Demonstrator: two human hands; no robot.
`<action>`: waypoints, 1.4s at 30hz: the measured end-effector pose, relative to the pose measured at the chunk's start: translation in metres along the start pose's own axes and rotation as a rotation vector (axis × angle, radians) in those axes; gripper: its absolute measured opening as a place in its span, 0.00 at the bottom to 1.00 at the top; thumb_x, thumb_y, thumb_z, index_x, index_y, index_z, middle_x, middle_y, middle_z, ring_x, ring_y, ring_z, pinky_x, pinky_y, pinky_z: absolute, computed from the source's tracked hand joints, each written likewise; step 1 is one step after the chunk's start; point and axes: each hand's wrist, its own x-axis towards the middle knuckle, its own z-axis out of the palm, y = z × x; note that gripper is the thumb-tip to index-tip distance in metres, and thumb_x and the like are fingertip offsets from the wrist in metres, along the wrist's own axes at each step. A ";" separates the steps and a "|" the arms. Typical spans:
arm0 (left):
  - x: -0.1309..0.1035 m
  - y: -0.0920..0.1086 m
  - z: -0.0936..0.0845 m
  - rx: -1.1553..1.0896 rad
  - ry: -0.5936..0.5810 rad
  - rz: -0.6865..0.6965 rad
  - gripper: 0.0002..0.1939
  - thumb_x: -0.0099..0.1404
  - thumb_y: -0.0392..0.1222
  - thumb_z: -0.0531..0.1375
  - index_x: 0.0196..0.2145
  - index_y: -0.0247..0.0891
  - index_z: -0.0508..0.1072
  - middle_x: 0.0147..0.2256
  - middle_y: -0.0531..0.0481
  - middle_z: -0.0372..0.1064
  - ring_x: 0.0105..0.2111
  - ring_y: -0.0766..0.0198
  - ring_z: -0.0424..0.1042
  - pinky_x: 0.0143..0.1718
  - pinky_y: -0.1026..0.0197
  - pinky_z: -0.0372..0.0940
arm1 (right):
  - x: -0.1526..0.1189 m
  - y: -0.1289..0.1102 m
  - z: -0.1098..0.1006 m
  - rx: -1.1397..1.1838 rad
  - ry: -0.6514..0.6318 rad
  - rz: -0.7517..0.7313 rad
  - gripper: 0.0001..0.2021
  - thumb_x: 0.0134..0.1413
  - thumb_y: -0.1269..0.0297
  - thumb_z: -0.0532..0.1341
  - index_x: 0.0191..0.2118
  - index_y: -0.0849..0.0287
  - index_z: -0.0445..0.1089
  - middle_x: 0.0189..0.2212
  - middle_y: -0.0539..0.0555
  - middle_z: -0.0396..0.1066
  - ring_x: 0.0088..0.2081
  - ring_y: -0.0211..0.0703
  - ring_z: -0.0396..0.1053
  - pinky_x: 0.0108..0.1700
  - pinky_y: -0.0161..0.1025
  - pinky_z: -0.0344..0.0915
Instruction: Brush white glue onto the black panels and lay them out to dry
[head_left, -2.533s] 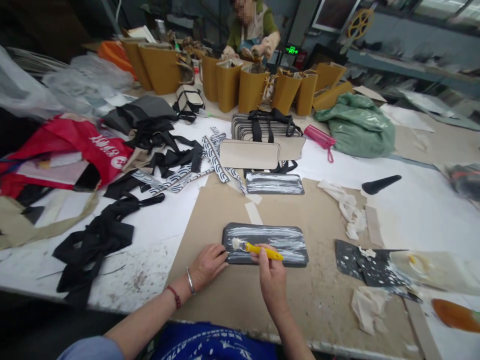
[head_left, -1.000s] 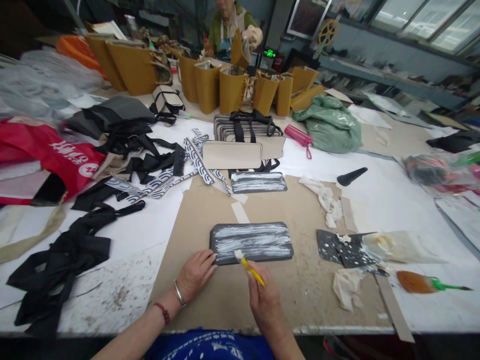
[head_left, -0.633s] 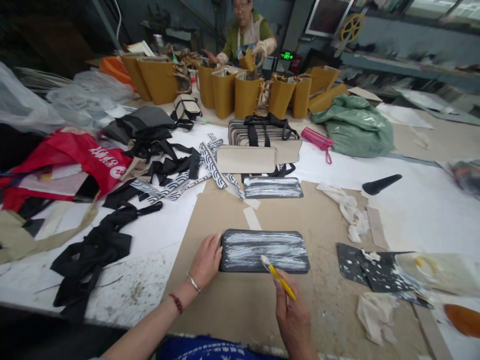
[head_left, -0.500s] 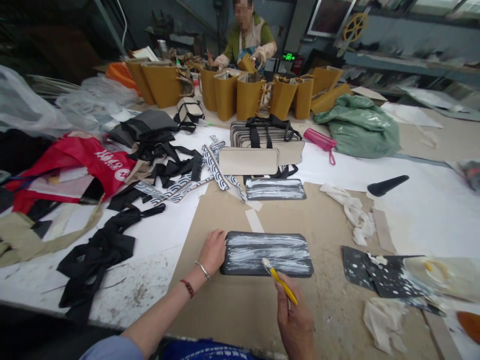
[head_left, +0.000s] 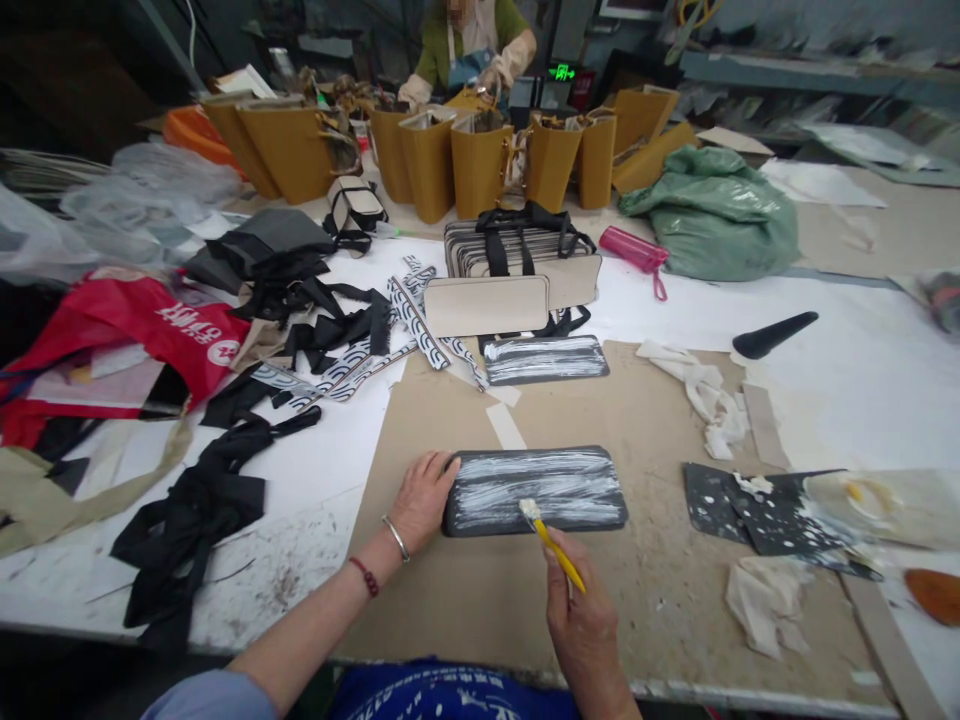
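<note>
Fabric scraps (head_left: 240,497) left of streaked panel (head_left: 540,478)

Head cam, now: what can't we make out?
Head view:
Dark panel underside: hidden by its coated top.
Brush touching it or not: bristle tips too small.
Inside the green bag: hidden by its plastic.
Orange-brown object, right end: cut off by right edge.

A dark-grey, rounded rectangular panel (head_left: 535,480), streaked white, lies flat. A yellow-handled brush (head_left: 553,546) slants over its near edge
</note>
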 end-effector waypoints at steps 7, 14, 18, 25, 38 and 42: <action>0.007 -0.006 0.002 -0.134 -0.003 -0.088 0.22 0.56 0.26 0.48 0.49 0.33 0.63 0.44 0.41 0.63 0.44 0.56 0.61 0.47 0.52 0.61 | -0.003 -0.003 0.002 -0.008 -0.009 0.026 0.11 0.57 0.70 0.52 0.44 0.62 0.65 0.37 0.58 0.71 0.40 0.41 0.70 0.42 0.37 0.69; 0.012 -0.014 -0.003 -0.127 0.012 0.004 0.20 0.56 0.26 0.48 0.46 0.33 0.67 0.43 0.40 0.63 0.43 0.55 0.60 0.45 0.51 0.61 | -0.005 -0.004 0.004 -0.011 0.002 0.026 0.11 0.57 0.70 0.52 0.45 0.61 0.65 0.37 0.57 0.71 0.40 0.41 0.70 0.42 0.39 0.69; 0.012 -0.016 -0.014 -0.154 0.015 0.055 0.19 0.57 0.27 0.49 0.45 0.35 0.68 0.43 0.40 0.64 0.44 0.54 0.60 0.45 0.50 0.60 | -0.007 -0.004 0.006 -0.038 0.003 0.016 0.11 0.58 0.69 0.52 0.45 0.61 0.64 0.37 0.57 0.71 0.40 0.41 0.70 0.41 0.39 0.69; 0.014 -0.005 -0.014 -0.833 -0.055 -0.370 0.12 0.55 0.38 0.55 0.39 0.36 0.68 0.28 0.51 0.66 0.29 0.64 0.65 0.37 0.59 0.62 | -0.010 -0.005 0.007 -0.046 0.004 0.010 0.11 0.57 0.70 0.52 0.46 0.61 0.64 0.37 0.58 0.71 0.41 0.41 0.69 0.42 0.39 0.69; 0.014 -0.001 0.001 -0.966 -0.111 -0.534 0.07 0.48 0.44 0.53 0.21 0.38 0.60 0.18 0.58 0.56 0.20 0.67 0.59 0.22 0.65 0.57 | -0.019 -0.019 0.001 0.123 -0.018 0.274 0.11 0.57 0.66 0.52 0.43 0.59 0.67 0.37 0.56 0.72 0.38 0.41 0.71 0.39 0.37 0.70; 0.013 0.003 -0.001 -0.900 -0.101 -0.529 0.06 0.49 0.43 0.52 0.23 0.38 0.62 0.18 0.58 0.57 0.22 0.66 0.60 0.25 0.64 0.57 | -0.019 0.016 -0.017 0.108 0.049 0.533 0.15 0.57 0.57 0.51 0.40 0.62 0.67 0.34 0.58 0.73 0.32 0.43 0.73 0.35 0.39 0.70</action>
